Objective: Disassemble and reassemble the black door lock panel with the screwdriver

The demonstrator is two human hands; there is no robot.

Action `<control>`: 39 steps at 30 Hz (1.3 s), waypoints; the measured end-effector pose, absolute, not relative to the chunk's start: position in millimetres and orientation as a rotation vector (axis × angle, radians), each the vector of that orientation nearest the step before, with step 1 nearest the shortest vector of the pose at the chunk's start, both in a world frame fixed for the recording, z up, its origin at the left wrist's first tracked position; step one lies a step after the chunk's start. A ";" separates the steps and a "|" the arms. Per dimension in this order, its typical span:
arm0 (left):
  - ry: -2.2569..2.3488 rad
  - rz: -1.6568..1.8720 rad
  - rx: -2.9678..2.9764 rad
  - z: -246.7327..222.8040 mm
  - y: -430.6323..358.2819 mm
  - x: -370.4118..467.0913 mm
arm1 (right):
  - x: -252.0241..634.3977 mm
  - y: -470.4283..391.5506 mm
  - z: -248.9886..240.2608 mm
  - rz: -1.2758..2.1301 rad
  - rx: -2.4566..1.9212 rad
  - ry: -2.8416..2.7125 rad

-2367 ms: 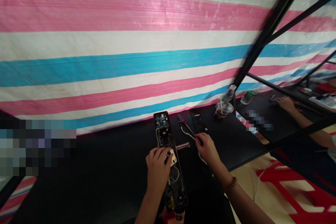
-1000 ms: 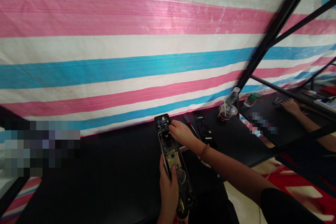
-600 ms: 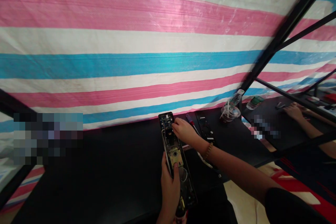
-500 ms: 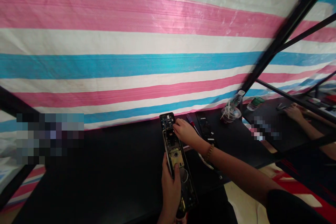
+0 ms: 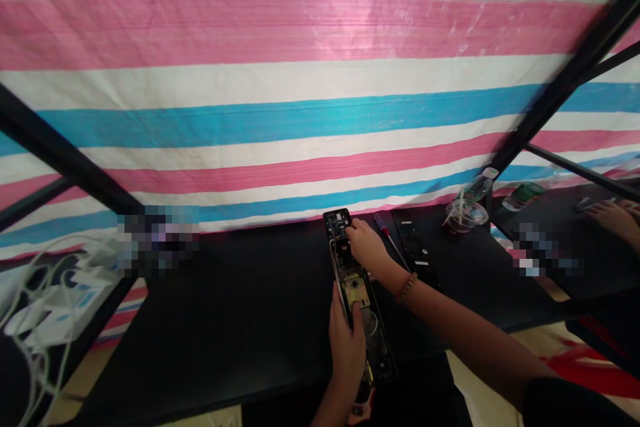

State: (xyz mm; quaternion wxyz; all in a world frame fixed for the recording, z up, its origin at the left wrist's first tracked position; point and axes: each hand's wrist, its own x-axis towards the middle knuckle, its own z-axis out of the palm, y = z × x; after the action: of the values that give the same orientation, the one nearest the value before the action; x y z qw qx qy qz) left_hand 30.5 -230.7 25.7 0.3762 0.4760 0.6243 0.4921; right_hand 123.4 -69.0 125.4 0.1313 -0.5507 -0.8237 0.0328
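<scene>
A long, narrow black device housing (image 5: 383, 340) lies open, its inner parts facing up. At its far end sits a small circuit board (image 5: 336, 221), and a gold-coloured metal plate with a round part (image 5: 356, 290) is fixed near its middle. My left hand (image 5: 347, 350) grips the housing's left side, thumb over the plate's lower edge. Beside the circuit board, the fingers of my right hand (image 5: 369, 245) are pinched together; whatever they hold is hidden. A pale wire (image 5: 334, 263) runs along the housing's left edge. Right of the housing lies a screwdriver (image 5: 383, 227).
Another black panel (image 5: 416, 243) lies beyond the screwdriver. A plastic cup with a straw (image 5: 467, 215), a bottle (image 5: 483, 185) and a green-labelled container (image 5: 523, 195) stand to the right. Another person's hand (image 5: 607, 217) rests at the neighbouring table. White cables (image 5: 35, 373) tangle at far left.
The view has turned left, so the table's contents appear further right and the white cables have come into sight. Both hands stay at the housing in much the same pose.
</scene>
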 end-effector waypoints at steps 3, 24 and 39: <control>1.607 1.277 1.211 30.9 -230.9 30.7 | 122.6 -72.0 123.0 0.117 -1.583 -2.371; 1.730 1.327 1.279 40.6 -222.4 -31.2 | 204.2 -173.6 59.5 0.698 -1.590 -1.860; 1.422 1.030 1.340 93.2 -214.8 -16.3 | 194.0 -255.9 91.8 1.582 -1.258 -1.372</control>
State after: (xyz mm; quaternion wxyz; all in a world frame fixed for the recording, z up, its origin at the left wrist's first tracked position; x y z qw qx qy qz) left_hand -16.3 -214.8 93.2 0.4498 0.5419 0.5751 0.4164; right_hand 194.0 -255.9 91.8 0.3422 -0.4839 -0.5279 0.6083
